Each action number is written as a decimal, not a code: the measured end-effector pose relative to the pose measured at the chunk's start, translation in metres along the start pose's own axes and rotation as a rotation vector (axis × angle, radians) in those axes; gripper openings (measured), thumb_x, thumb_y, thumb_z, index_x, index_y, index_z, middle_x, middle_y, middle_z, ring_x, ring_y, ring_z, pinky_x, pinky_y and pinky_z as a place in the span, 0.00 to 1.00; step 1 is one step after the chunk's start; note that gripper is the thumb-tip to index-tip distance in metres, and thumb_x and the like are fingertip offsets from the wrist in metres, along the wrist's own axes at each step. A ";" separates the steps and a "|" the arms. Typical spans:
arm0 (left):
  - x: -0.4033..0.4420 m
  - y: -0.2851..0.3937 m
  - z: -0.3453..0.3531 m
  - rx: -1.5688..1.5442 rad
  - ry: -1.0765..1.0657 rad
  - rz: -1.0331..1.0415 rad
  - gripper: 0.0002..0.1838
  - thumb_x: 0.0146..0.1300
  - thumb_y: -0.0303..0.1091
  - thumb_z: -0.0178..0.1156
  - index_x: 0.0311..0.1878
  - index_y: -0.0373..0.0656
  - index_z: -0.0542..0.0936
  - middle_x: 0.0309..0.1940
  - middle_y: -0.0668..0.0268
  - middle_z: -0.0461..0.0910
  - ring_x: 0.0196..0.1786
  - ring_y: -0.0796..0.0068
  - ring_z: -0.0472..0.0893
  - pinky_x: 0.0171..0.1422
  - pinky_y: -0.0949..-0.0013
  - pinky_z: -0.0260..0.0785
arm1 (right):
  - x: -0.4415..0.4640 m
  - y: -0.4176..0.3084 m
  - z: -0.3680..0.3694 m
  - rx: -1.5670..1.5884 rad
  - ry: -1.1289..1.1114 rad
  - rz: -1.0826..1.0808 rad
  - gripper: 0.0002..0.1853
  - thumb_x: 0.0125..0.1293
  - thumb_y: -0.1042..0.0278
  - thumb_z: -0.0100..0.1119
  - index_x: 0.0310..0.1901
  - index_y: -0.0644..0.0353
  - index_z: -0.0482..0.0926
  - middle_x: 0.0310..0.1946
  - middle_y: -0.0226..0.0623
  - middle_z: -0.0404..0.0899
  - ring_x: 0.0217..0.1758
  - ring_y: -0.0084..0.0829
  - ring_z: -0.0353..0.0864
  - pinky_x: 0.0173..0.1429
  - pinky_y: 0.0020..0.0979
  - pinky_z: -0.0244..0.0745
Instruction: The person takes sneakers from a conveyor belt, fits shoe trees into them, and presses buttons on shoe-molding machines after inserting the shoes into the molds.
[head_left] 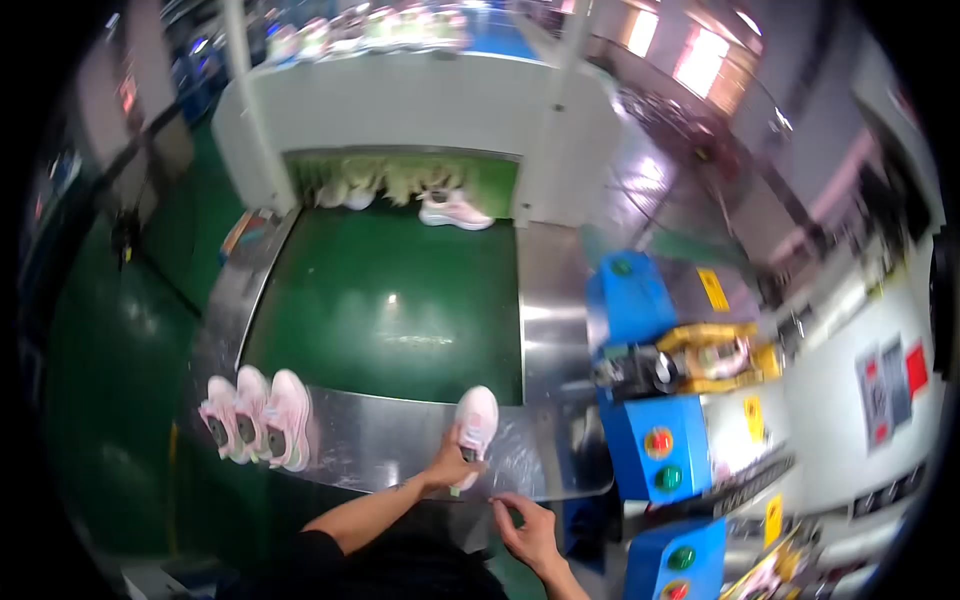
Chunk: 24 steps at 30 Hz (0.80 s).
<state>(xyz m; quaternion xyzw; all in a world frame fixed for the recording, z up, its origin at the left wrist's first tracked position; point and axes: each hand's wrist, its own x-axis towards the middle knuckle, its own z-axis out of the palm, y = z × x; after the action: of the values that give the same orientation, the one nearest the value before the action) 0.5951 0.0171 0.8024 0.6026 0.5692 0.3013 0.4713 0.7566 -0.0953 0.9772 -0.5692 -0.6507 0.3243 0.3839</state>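
A pale pink sneaker (478, 416) rests at the front edge of the metal ledge, toe pointing away from me. My left hand (455, 464) is closed around its heel and collar. Just right of the heel, my right hand (530, 533) hangs in front of the ledge, thumb and forefinger curved together at the tips in a pinch. Whatever is between those fingertips, if anything, is too small to make out. Three matching pink sneakers (287, 420) stand side by side on the left part of the ledge.
A green conveyor belt (385, 300) runs from a machine opening, where another pink sneaker (455, 209) lies beside hanging fringes. The metal ledge (375, 430) borders it. At right stand blue control boxes (655, 445) with buttons and a yellow clamp (715, 358). Several shoes line the machine top.
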 end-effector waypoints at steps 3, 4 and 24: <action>0.024 0.006 -0.036 -0.478 -0.366 -0.174 0.59 0.46 0.49 0.75 0.71 0.31 0.48 0.70 0.43 0.53 0.73 0.50 0.56 0.75 0.56 0.50 | 0.027 0.029 0.017 0.085 0.086 0.233 0.08 0.63 0.72 0.61 0.40 0.68 0.81 0.32 0.42 0.85 0.34 0.21 0.83 0.41 0.22 0.76; 0.038 -0.013 -0.054 -0.363 -0.329 -0.181 0.55 0.52 0.42 0.73 0.73 0.33 0.46 0.72 0.45 0.51 0.74 0.53 0.54 0.75 0.55 0.50 | 0.044 0.024 0.027 0.106 0.071 0.285 0.09 0.63 0.71 0.61 0.40 0.68 0.81 0.32 0.43 0.85 0.35 0.22 0.83 0.42 0.23 0.77; 0.190 -0.228 -0.408 0.539 0.548 0.185 0.23 0.57 0.23 0.54 0.58 0.31 0.70 0.63 0.51 0.69 0.67 0.46 0.66 0.72 0.48 0.55 | 0.802 0.076 0.262 -1.238 -0.521 -0.361 0.39 0.40 0.46 0.76 0.52 0.60 0.75 0.47 0.49 0.80 0.51 0.47 0.79 0.55 0.42 0.75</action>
<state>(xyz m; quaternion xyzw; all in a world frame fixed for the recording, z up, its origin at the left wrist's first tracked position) 0.1690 0.2720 0.7147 0.6507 0.6759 0.3320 0.0975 0.5203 0.7133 0.8873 -0.4701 -0.8713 -0.0493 -0.1322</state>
